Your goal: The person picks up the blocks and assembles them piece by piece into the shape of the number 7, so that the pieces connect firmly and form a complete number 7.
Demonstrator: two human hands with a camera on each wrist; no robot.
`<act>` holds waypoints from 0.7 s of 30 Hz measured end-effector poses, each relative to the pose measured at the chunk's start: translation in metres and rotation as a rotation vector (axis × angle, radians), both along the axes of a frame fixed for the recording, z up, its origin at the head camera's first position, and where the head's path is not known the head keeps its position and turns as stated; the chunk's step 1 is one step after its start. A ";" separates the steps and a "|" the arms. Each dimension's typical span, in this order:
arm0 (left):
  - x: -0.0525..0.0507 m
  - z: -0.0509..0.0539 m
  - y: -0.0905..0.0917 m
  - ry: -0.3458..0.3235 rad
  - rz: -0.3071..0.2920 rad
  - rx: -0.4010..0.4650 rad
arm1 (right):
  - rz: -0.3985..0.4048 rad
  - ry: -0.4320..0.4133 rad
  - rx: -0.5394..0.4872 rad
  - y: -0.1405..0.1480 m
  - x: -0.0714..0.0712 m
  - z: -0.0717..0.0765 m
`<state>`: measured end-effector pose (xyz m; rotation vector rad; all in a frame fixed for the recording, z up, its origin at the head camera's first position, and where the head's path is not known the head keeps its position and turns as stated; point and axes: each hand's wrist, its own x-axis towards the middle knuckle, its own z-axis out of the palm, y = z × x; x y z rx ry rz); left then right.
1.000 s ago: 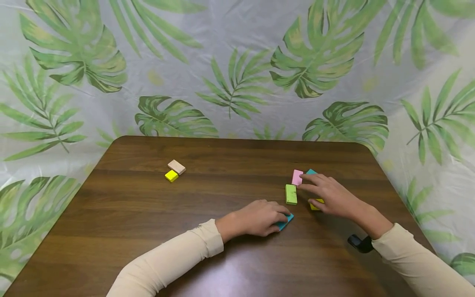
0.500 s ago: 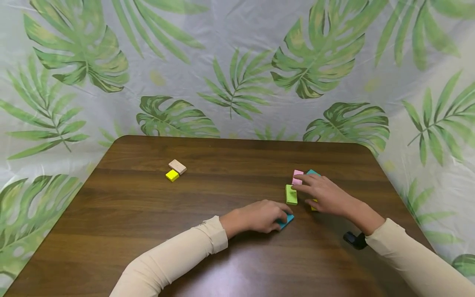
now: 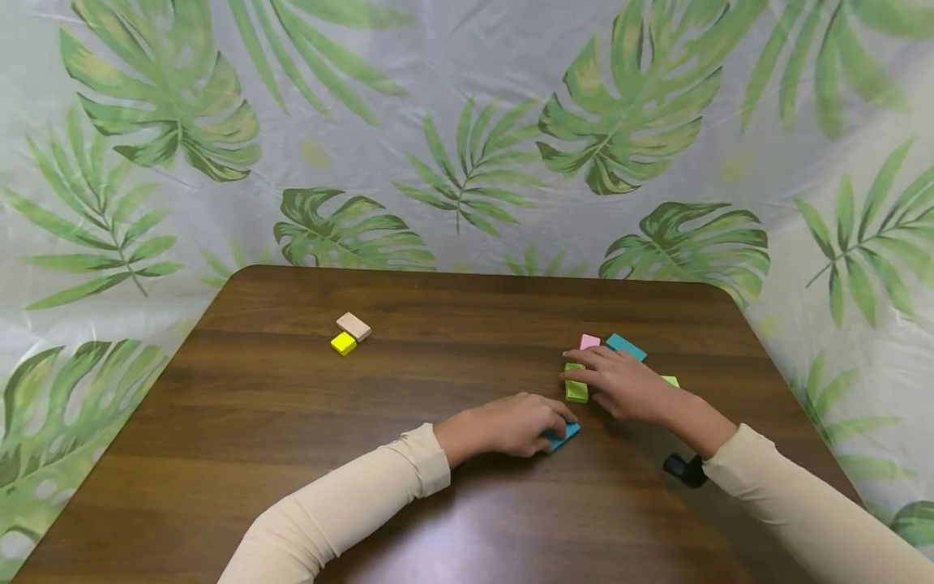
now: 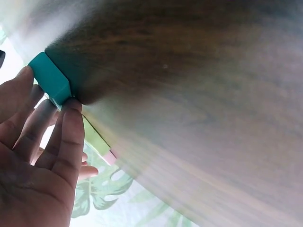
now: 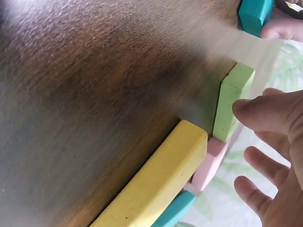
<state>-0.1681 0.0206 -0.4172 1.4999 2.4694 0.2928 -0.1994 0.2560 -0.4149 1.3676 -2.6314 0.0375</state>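
Observation:
My left hand [image 3: 514,426] pinches a teal wooden block [image 4: 49,75] between thumb and fingertips, low over the table; in the head view only the block's right part shows. To its upper right, my right hand [image 3: 626,385] reaches over a light green block [image 3: 576,393] with loosely spread fingers. From the right wrist, the thumb appears at this block's side, and I see no firm hold. Behind the fingers lies a pink block [image 3: 590,341], partly covered. A yellow block [image 5: 156,175] is near the right hand, hidden beneath it in the head view.
Another teal block [image 3: 626,347] lies behind the right hand, and a second light green block [image 3: 670,381] peeks out right of it. Far left on the brown table [image 3: 292,422] are a pale wooden block [image 3: 353,326] and a small yellow block [image 3: 344,343]. A leaf-print curtain [image 3: 467,146] hangs behind.
My right hand has slid left from above the yellow block onto the near light green one, uncovering the back teal block and the second green block. The left hand stays at its teal block.

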 end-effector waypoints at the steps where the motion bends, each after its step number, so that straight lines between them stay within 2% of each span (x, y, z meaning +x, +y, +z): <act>1: 0.000 0.000 0.000 -0.003 -0.001 0.000 | 0.002 0.000 0.000 0.000 0.000 -0.001; 8: 0.001 -0.003 -0.005 -0.021 -0.011 0.014 | 0.029 0.009 -0.033 0.000 -0.003 -0.010; 14: 0.000 -0.005 -0.016 -0.037 -0.003 0.036 | 0.062 0.015 -0.084 -0.002 -0.005 -0.009; 21: -0.002 -0.003 -0.028 -0.074 0.038 0.054 | 0.027 -0.020 -0.061 -0.004 -0.006 -0.008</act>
